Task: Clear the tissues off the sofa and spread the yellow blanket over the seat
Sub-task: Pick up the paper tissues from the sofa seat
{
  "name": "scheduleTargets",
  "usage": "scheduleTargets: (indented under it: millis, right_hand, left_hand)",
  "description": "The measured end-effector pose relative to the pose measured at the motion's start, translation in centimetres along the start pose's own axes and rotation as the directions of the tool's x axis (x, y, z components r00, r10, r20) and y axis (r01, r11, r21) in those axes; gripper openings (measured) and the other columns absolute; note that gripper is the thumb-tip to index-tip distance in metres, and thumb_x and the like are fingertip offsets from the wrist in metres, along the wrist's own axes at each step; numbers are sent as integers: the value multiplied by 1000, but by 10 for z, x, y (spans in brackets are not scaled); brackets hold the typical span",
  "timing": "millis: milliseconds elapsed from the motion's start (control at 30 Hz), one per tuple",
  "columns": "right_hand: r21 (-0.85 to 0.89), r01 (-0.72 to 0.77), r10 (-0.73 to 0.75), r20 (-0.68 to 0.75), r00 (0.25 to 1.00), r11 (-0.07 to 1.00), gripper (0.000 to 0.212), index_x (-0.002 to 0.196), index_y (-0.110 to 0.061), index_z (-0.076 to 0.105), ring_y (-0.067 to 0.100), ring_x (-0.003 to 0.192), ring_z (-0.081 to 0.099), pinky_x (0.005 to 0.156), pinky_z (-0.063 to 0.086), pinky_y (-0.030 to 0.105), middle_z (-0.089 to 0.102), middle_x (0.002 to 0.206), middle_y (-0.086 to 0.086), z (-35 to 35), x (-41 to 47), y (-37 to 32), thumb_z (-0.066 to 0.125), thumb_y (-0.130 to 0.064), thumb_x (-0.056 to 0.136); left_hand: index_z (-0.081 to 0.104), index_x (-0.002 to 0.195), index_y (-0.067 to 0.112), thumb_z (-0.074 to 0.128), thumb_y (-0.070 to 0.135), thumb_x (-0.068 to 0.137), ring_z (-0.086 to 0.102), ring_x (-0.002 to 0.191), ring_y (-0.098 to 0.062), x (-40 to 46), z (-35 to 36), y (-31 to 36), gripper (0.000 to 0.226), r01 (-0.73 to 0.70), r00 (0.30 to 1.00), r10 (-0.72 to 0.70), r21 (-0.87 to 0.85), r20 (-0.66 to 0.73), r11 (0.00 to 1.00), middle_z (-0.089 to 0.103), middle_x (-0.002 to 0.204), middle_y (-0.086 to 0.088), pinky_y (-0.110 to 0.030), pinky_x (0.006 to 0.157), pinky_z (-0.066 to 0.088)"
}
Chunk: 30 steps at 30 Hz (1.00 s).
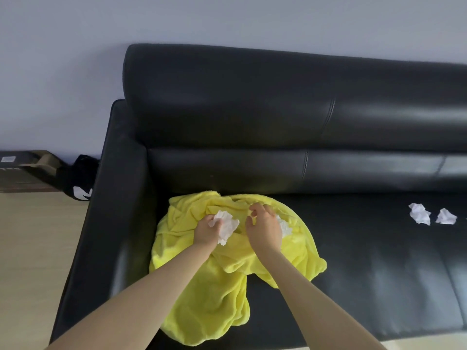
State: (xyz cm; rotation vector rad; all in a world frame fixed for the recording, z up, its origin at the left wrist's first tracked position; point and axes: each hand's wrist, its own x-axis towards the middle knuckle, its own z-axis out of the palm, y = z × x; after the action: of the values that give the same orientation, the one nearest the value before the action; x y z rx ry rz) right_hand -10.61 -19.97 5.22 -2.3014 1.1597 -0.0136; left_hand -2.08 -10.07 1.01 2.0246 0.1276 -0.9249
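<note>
Now, from the head camera, my left hand (207,229) grips a crumpled tissue (227,224) on the bunched yellow blanket (202,286); my right hand (264,227), fingers loosely curled, holds nothing, another tissue (285,227) at its 3 o'clock; I'd pinch paper only, never pile

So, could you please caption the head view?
Left hand grips a tissue over the yellow blanket on the sofa.

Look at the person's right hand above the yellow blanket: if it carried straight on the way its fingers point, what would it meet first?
Most likely the bunched yellow blanket just beyond the fingertips of the right hand, then the sofa backrest behind it. Depth is unclear from this single view, so this is a judgement.
</note>
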Motion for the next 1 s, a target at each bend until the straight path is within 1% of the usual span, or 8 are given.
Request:
scheduleTargets:
  millis: [133, 300, 467, 533, 667, 800, 900, 1000]
  right_hand:
    - [-23, -287, 285, -71, 956, 958, 48, 139, -18, 39, 27, 128, 38, 103, 36, 38, 42, 137, 7, -11, 4, 24, 56, -25, 94]
    - [62, -517, 488, 250, 836, 854, 81, 152, -17, 16, 33, 129, 42, 94, 45, 40, 34, 145, 15, -18, 4, 51, 63, -42, 90]
    - [186, -485, 439, 241, 866, 855, 72, 148, -17, 29, 15, 77, 53, 53, 41, 23, 56, 127, 10, -21, -1, 59, 68, -23, 88]
    - [239, -488, 447, 208, 870, 839, 63, 144, -17, 37, 16, 79, 54, 57, 44, 25, 60, 122, 7, -22, 0, 57, 66, -22, 89]
    - [265, -462, 469, 41, 882, 846, 41, 131, -17, 51, 28, 103, 60, 93, 48, 46, 63, 113, 5, -22, 1, 48, 59, -24, 91]
    - [392, -348, 407, -77, 910, 852, 5, 93, -13, 56, 22, 73, 55, 57, 42, 28, 58, 81, 1, -25, 4, 36, 55, -18, 91]
    - [373, -225, 305, -172, 937, 900, 11, 82, -10, 55, 18, 65, 48, 51, 34, 26, 56, 77, 2, -28, 5, 29, 55, -17, 91]
    - [306, -150, 204, -151, 967, 940, 11, 80, -13, 54, 16, 67, 47, 51, 31, 24, 53, 80, -1, -29, 4, 23, 55, -16, 91]
  left_hand:
    - [61, 100, 7, 42, 18, 95, 57, 90, -27, -5, 5, 3, 22, -26, 1000, 26, 2, 15, 1000, 62, 97, -11, -30, 71, 42]
    - [58, 117, 8, 41, 21, 99, 53, 98, -22, -9, 6, 1, 28, -64, 996, 65, -5, 57, 998, 57, 108, -7, -29, 79, 40]
    - [54, 127, 9, 41, 24, 101, 48, 100, -17, -12, 9, 2, 33, -47, 997, 47, -1, 53, 999, 51, 110, -1, -28, 84, 38]
    - [55, 125, 8, 40, 23, 101, 48, 99, -18, -15, 11, 3, 32, -50, 997, 50, -5, 51, 999, 51, 108, -1, -27, 83, 38]
    - [61, 111, 4, 40, 21, 99, 56, 96, -27, -18, 13, 3, 29, -59, 996, 59, 7, 67, 998, 60, 105, -11, -33, 79, 43]
    - [64, 99, 3, 41, 19, 98, 60, 98, -34, -22, 20, 4, 28, -32, 994, 36, -36, 101, 999, 64, 101, -17, -38, 83, 48]
    - [61, 92, 4, 41, 17, 99, 58, 89, -29, -29, 28, 12, 25, -17, 989, 25, -59, 149, 998, 60, 91, -13, -30, 70, 45]
    - [62, 101, 5, 41, 20, 100, 60, 97, -29, -33, 34, 18, 25, 1, 986, 21, -137, 162, 991, 60, 98, -12, -39, 84, 53]
